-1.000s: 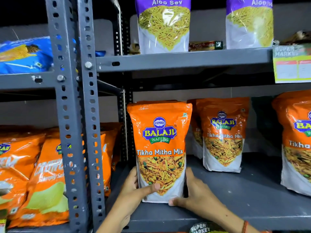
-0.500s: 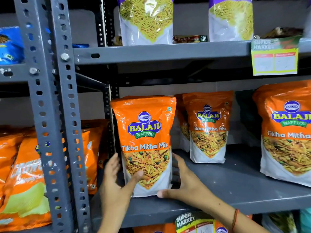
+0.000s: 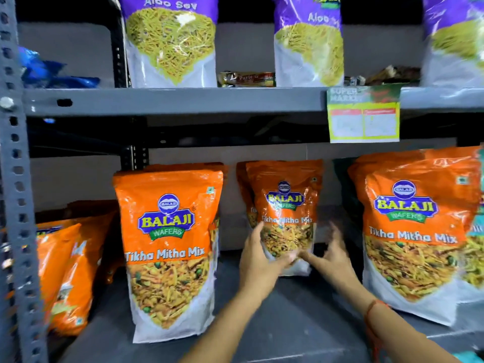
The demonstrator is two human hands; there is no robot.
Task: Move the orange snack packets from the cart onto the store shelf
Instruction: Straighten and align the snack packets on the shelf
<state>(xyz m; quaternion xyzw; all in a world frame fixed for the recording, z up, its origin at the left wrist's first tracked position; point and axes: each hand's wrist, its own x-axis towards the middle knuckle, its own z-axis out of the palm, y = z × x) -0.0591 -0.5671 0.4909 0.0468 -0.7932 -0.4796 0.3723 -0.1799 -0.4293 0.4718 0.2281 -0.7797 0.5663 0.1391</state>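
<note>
- The scene was a grey metal store shelf (image 3: 301, 318) with a pale wall behind it; purple Aloo Sev bags (image 3: 170, 43) stood on the board above, and a yellow price tag (image 3: 364, 119) hung from the edge of that board
- One orange snack packet (image 3: 169, 252) stood upright at the front left of the shelf, apart from both hands
- I saw the left hand (image 3: 258, 260) and the right hand (image 3: 331, 255) reaching deeper, to the middle packet (image 3: 286, 218) near the back wall
- The left hand's fingers were spread at the packet's left lower side and the right hand's at its right; because of motion blur I could not tell if they were already pressing it
- A larger packet (image 3: 411, 231) stood at the right
- I judged the step as arranging packets on the shelf, not carrying; the cart was not visible
- The next move would need a soft two-sided hold low on the packet, so that it stays upright
</note>
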